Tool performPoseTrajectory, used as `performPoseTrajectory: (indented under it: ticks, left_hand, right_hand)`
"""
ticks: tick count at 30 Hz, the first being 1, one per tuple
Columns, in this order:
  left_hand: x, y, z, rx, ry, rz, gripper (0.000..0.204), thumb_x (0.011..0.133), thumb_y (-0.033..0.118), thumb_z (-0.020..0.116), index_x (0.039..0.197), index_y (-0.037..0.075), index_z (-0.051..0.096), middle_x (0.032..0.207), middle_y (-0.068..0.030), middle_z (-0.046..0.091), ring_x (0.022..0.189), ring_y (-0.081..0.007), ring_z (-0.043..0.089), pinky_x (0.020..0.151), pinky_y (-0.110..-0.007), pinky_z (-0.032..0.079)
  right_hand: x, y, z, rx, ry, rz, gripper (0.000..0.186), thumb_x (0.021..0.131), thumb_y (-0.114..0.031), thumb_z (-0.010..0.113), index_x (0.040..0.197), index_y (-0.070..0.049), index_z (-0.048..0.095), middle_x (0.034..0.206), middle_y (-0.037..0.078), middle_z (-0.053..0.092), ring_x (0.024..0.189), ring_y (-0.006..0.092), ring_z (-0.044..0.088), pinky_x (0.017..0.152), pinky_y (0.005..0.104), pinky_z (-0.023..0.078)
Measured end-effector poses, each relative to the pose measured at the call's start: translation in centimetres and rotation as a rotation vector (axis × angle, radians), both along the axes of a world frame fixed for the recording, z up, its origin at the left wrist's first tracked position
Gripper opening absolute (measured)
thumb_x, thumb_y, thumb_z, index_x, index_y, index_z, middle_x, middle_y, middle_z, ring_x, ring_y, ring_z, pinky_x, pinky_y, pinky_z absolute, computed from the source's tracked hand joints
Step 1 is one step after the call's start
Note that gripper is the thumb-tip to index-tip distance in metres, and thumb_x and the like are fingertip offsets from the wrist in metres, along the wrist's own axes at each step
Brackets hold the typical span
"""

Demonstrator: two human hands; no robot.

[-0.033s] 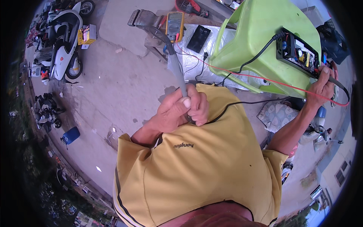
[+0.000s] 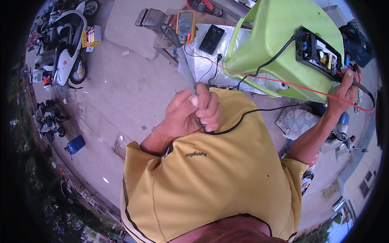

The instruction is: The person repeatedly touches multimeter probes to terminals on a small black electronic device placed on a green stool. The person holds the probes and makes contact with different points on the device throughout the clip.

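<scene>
My left hand [image 2: 188,111] is closed around a long grey tube-like piece [image 2: 186,67], with a black cable [image 2: 259,109] emerging near my fingers. The tube's far end reaches toward a metal vise [image 2: 152,18]. My right hand [image 2: 342,89] has its fingers closed at the lower right end of a black box of exposed electronics [image 2: 318,54] on an upturned green plastic stool [image 2: 283,20]; what they grip is partly hidden. A red lead [image 2: 283,82] runs from a yellow multimeter [image 2: 185,26] across to near my right hand. A black phone [image 2: 212,39] lies on silver foil sheeting [image 2: 202,69].
Scooters [image 2: 69,36] stand at the left on concrete ground [image 2: 105,121], with a yellow box [image 2: 91,37] and a blue jug [image 2: 75,144]. A patterned cushion [image 2: 293,123] and assorted items are at the right, beside a building wall [image 2: 360,174].
My left hand has shifted slightly left with the grey piece, and its fingers sit a little differently. My right hand looks almost unchanged.
</scene>
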State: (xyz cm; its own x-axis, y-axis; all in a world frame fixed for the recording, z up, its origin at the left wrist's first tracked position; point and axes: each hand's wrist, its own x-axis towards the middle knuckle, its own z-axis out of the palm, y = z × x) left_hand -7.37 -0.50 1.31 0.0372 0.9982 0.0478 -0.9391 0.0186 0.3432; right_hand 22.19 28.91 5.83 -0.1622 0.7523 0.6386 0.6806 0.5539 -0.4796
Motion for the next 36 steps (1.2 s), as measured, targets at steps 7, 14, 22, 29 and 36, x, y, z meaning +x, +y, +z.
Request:
performPoseTrajectory:
  ticks: [7,14,22,29,36]
  left_hand:
    - [-1.7,1.2,2.7,0.286,-0.702,-0.24,0.013,0.105,0.013,0.041,0.097,0.006,0.047,0.076,-0.0043,0.046,0.059,-0.0162,0.042,0.051,-0.031,0.039]
    - [-0.7,-1.3,3.4,0.336,-0.705,-0.683,0.017,0.104,0.012,0.043,0.099,0.0,0.053,0.077,-0.0066,0.051,0.06,-0.017,0.044,0.054,-0.032,0.035]
    - [-1.2,-1.1,3.2,0.301,-0.7,-0.729,0.019,0.104,0.015,0.044,0.097,0.0,0.054,0.075,-0.0086,0.052,0.06,-0.019,0.046,0.053,-0.033,0.038]
    - [-1.8,-0.1,2.5,0.395,-0.592,-0.544,0.019,0.104,0.012,0.038,0.095,-0.001,0.049,0.072,-0.0105,0.049,0.06,-0.0187,0.041,0.052,-0.033,0.034]
    - [-1.3,1.3,2.9,0.063,-0.093,0.064,0.017,0.106,0.018,0.037,0.093,0.007,0.04,0.078,-0.0041,0.04,0.066,-0.0161,0.039,0.058,-0.035,0.041]
  right_hand:
    - [0.5,0.3,0.3,-0.027,-0.05,-0.055,0.034,0.101,-0.028,0.053,0.086,-0.002,0.068,0.095,0.014,0.065,0.092,0.0232,0.064,0.079,0.0348,0.053]
    - [0.8,0.7,-0.2,0.025,-0.03,-0.014,0.036,0.101,-0.03,0.053,0.086,-0.002,0.068,0.093,0.014,0.067,0.106,0.024,0.061,0.081,0.0347,0.052]
    - [-0.5,-1.5,1.0,0.025,-0.011,-0.032,0.03,0.102,-0.025,0.054,0.087,-0.002,0.064,0.074,0.005,0.066,0.067,0.012,0.059,0.065,0.0277,0.048]
    - [-0.9,-0.5,0.8,-0.012,0.112,0.055,0.031,0.101,-0.025,0.054,0.081,-0.004,0.063,0.064,0.005,0.059,0.06,0.014,0.055,0.058,0.0305,0.043]
    - [-2.0,-2.5,1.2,0.079,0.489,0.176,0.025,0.101,-0.021,0.058,0.109,0.002,0.065,0.072,0.0,0.057,0.062,0.0064,0.046,0.056,0.0201,0.035]
